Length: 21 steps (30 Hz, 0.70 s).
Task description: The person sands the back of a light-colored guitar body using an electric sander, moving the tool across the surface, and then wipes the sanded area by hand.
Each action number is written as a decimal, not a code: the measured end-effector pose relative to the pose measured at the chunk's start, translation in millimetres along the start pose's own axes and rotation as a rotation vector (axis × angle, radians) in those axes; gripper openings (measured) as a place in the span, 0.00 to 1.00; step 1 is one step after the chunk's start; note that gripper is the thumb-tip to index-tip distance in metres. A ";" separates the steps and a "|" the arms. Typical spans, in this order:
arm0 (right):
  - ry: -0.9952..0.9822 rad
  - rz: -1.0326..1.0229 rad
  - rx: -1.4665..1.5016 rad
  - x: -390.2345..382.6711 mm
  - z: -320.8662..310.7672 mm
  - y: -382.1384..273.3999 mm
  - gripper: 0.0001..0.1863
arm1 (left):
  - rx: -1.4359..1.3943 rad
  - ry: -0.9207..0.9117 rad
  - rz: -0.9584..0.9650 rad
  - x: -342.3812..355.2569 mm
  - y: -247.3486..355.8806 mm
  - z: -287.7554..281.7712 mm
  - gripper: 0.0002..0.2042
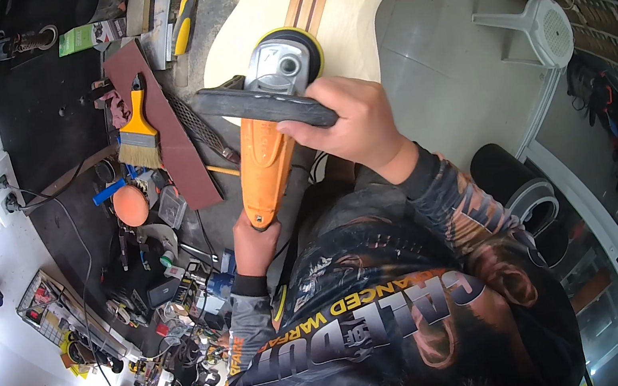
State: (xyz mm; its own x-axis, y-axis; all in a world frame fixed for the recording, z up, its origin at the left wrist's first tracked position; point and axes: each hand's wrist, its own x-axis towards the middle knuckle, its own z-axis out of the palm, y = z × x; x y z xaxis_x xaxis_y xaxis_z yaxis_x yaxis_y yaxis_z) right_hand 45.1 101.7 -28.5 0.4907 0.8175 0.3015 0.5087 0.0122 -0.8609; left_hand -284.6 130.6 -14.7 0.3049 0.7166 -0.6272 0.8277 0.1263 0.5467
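Note:
An orange rotary polisher (265, 159) with a grey metal head and a yellow-edged round pad rests over a pale wooden guitar body (346, 17), which has darker stripes down its middle. My right hand (354, 117) is closed round one end of the black bar handle (263, 109) across the tool's head. Low on the tool, my left hand (255, 243) grips the rear end of its housing. Its fingers are mostly hidden under the tool. The pad's underside cannot be seen.
Left of the guitar body lie a red-brown sandpaper sheet (165, 127), a yellow-handled paintbrush (138, 131), a rasp (197, 126) and a yellow-handled tool (184, 25). An orange round pad (131, 206) sits among clutter. A white plastic chair (549, 31) stands at the right.

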 end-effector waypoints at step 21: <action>-0.056 0.006 0.045 -39.3 26.0 -27.7 0.21 | -0.007 -0.004 -0.057 -30.9 -52.7 -12.4 0.16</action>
State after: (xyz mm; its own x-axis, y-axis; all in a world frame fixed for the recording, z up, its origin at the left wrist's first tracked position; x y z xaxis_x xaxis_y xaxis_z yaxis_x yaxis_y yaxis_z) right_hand -6.7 84.2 -27.1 0.4523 0.8486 0.2742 0.4728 0.0325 -0.8806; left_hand -343.5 110.2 -17.3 0.2590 0.7051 -0.6601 0.8408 0.1717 0.5134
